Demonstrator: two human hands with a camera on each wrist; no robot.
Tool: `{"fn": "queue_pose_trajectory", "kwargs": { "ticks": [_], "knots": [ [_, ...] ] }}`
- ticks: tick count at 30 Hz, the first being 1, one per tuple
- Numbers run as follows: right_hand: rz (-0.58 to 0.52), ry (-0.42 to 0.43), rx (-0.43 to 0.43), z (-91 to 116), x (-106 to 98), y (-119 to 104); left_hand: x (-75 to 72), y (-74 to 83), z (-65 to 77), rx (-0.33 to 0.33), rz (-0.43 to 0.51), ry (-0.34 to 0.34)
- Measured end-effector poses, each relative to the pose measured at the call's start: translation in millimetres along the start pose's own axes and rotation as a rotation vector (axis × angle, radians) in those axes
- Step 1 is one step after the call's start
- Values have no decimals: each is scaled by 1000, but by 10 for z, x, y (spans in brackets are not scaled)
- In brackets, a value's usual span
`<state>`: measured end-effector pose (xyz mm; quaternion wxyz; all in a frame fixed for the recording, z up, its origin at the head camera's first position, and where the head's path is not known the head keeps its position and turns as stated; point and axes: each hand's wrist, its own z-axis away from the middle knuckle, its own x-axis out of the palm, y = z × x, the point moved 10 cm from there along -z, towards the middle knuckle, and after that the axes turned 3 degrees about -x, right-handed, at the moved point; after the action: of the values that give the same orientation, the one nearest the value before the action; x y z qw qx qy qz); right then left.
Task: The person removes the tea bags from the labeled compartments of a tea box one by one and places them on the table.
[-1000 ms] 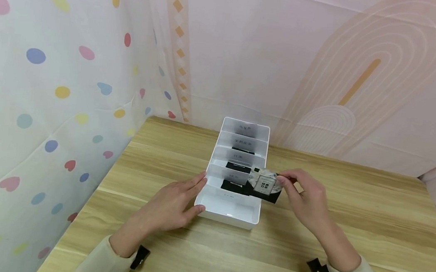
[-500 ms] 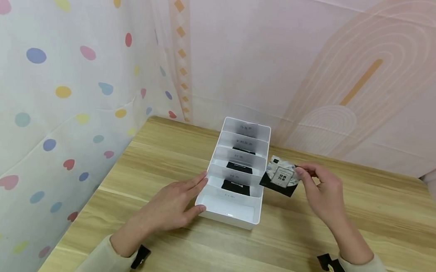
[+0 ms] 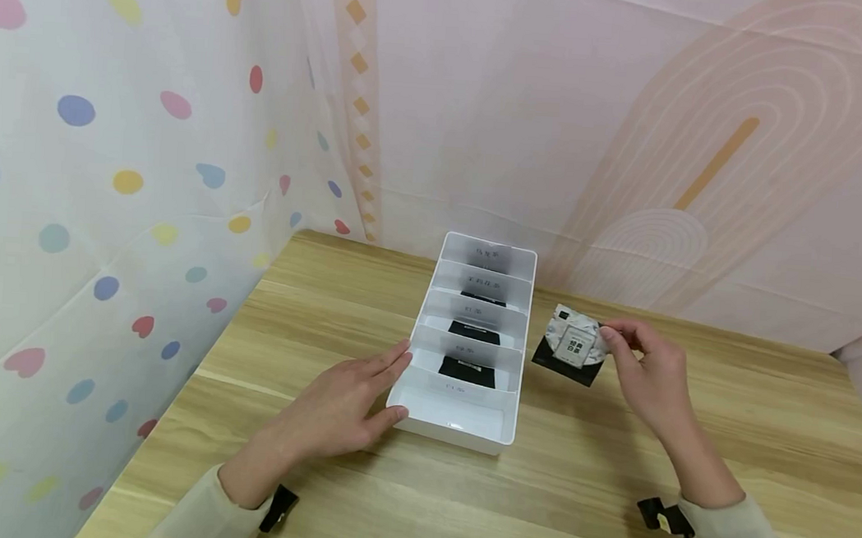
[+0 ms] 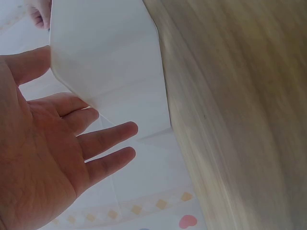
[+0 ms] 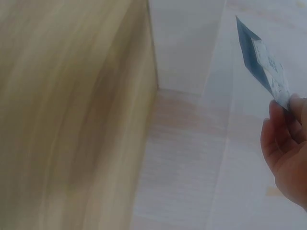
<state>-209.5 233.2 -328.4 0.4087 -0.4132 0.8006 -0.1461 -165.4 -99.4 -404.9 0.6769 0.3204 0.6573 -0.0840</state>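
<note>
Packet [image 3: 573, 346], black and white, held up off the table [image 3: 572, 508], clear of the box's right side. Right hand [image 3: 650, 369] is the nearer: thumb and fingers pinch its edge, packet lying toward nine o'clock from the fingertips. Long axis hard to judge; it looks nearly square. White box [image 3: 450, 436] sits at nine o'clock from the packet, its length running twelve to six; dark packets [image 3: 467, 372] lie in three middle compartments. Left hand [image 3: 349, 400], fingers extended and partly spread, touches the box's left side.
</note>
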Motion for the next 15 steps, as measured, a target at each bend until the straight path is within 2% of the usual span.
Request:
{"fn": "queue_pose_trajectory", "kwargs": {
  "ticks": [4, 10, 15],
  "knots": [
    [1, -28, 63, 18, 25, 169, 1, 5, 1, -2, 8, -6],
    [-1, -99, 223, 42, 76, 404, -9, 6, 2, -4, 9, -7],
    [-28, -136, 272, 50, 134, 549, -20, 6, 4, 1, 6, -1]
  ]
}}
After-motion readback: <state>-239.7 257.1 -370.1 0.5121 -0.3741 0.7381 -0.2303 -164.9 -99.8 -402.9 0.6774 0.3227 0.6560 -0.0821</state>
